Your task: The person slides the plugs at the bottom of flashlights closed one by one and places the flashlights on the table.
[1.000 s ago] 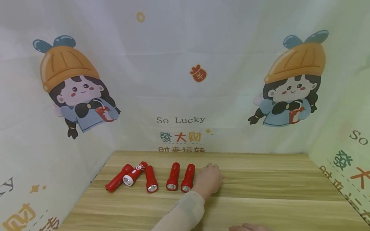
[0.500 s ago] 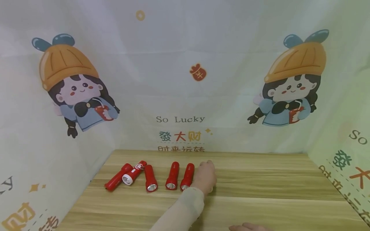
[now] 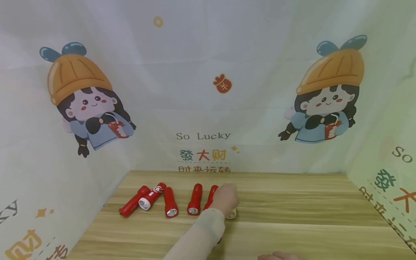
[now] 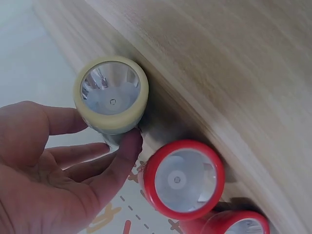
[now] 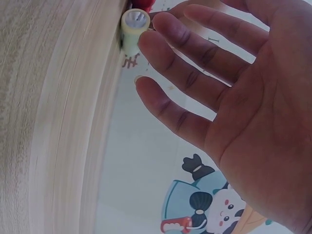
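A flashlight with a cream rim (image 4: 139, 109) and pale body lies on the table at the right end of a row. My left hand (image 3: 226, 198) holds it, digits on both sides just behind its head. In the head view the hand covers most of its body, leaving the lens end (image 3: 231, 214) showing. Close beside it is a red flashlight (image 4: 214, 170), partly behind my hand in the head view. Another red flashlight (image 3: 195, 199) lies further left. My right hand (image 3: 281, 256) is at the table's front edge, fingers relaxed, holding nothing; its palm (image 5: 263, 126) shows in the right wrist view.
Further left lie a red flashlight (image 3: 169, 202), a red one with a white head (image 3: 151, 196) and a slanted red one (image 3: 134, 202). The wooden table (image 3: 292, 202) meets a printed cloth backdrop (image 3: 260, 108) at the back and sides.
My left hand has shifted left toward the red flashlights, and the cream-rimmed flashlight's lens end now shows beneath it. The right hand and the other flashlights have stayed put.
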Action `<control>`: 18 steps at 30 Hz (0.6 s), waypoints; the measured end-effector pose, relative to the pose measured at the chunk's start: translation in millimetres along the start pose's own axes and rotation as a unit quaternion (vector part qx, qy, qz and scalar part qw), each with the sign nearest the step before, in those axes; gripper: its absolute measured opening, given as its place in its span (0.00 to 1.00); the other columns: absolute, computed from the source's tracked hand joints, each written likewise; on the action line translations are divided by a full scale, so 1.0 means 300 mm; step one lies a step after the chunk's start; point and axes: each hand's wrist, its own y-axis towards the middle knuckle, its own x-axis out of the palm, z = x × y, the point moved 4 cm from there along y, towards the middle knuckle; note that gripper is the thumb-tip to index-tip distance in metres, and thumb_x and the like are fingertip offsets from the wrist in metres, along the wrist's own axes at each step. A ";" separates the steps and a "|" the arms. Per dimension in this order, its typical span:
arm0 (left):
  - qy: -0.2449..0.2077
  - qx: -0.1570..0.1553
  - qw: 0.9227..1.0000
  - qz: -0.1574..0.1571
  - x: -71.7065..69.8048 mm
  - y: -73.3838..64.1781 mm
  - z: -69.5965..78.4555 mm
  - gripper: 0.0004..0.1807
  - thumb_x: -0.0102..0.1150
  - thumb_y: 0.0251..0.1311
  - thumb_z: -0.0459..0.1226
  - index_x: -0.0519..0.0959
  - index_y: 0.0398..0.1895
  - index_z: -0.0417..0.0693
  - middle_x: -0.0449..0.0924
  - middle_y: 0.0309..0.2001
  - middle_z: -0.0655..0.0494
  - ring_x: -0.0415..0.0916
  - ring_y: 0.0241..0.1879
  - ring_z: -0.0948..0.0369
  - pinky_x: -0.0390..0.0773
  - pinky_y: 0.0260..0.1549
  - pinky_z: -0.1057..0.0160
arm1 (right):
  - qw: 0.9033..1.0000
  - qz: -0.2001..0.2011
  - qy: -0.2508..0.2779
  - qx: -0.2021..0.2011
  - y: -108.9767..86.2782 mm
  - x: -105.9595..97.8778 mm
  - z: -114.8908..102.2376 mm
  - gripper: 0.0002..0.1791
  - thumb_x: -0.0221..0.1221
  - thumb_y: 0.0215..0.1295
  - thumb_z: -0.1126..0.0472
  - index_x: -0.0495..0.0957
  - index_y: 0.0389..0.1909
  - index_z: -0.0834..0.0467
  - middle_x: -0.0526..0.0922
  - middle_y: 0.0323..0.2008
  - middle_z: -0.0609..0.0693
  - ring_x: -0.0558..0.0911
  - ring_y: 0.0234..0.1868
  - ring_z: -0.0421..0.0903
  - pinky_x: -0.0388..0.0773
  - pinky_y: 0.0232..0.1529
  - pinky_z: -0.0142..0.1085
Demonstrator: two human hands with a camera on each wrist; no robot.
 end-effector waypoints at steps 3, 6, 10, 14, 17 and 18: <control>0.005 0.007 1.000 0.001 -0.003 0.000 -0.002 0.10 0.63 0.67 0.28 0.83 0.26 0.42 0.87 0.31 0.49 0.74 0.24 0.58 0.80 0.24 0.56 | 1.000 0.008 0.003 -0.002 -0.003 0.007 0.001 0.20 0.46 0.87 0.47 0.88 0.55 0.43 0.92 0.43 0.43 0.84 0.31 0.30 0.73 0.29 0.13; 0.004 0.012 1.000 0.001 -0.005 0.002 -0.006 0.13 0.61 0.67 0.26 0.80 0.23 0.43 0.83 0.26 0.51 0.68 0.22 0.59 0.74 0.22 0.58 | 1.000 0.009 0.010 -0.004 -0.002 0.011 0.002 0.20 0.46 0.87 0.47 0.88 0.54 0.44 0.92 0.43 0.43 0.83 0.31 0.28 0.72 0.30 0.12; -0.007 0.010 1.000 -0.004 -0.011 0.004 -0.013 0.13 0.60 0.66 0.25 0.79 0.22 0.43 0.78 0.22 0.53 0.64 0.21 0.59 0.70 0.21 0.60 | 1.000 0.005 0.017 -0.005 -0.001 0.009 0.004 0.17 0.52 0.84 0.47 0.88 0.54 0.45 0.92 0.43 0.44 0.84 0.32 0.30 0.75 0.30 0.14; -0.016 0.005 1.000 -0.010 -0.020 0.004 -0.018 0.11 0.60 0.66 0.24 0.81 0.26 0.42 0.79 0.24 0.53 0.67 0.23 0.58 0.72 0.23 0.60 | 1.000 -0.002 0.015 -0.011 -0.001 0.006 0.005 0.16 0.54 0.83 0.46 0.88 0.55 0.45 0.92 0.44 0.45 0.87 0.34 0.32 0.78 0.31 0.16; -0.015 0.006 1.000 -0.012 -0.022 0.005 -0.021 0.10 0.60 0.66 0.24 0.81 0.27 0.41 0.79 0.24 0.52 0.68 0.23 0.58 0.72 0.25 0.60 | 1.000 -0.005 0.017 -0.011 -0.002 0.006 0.006 0.16 0.55 0.82 0.46 0.87 0.57 0.44 0.92 0.45 0.46 0.86 0.34 0.32 0.77 0.31 0.16; -0.016 0.007 1.000 -0.011 -0.024 0.003 -0.020 0.10 0.60 0.66 0.24 0.81 0.27 0.41 0.79 0.24 0.52 0.67 0.23 0.58 0.73 0.24 0.60 | 1.000 -0.005 0.017 -0.010 -0.002 0.006 0.005 0.16 0.54 0.82 0.46 0.87 0.57 0.44 0.91 0.45 0.46 0.86 0.34 0.33 0.77 0.30 0.16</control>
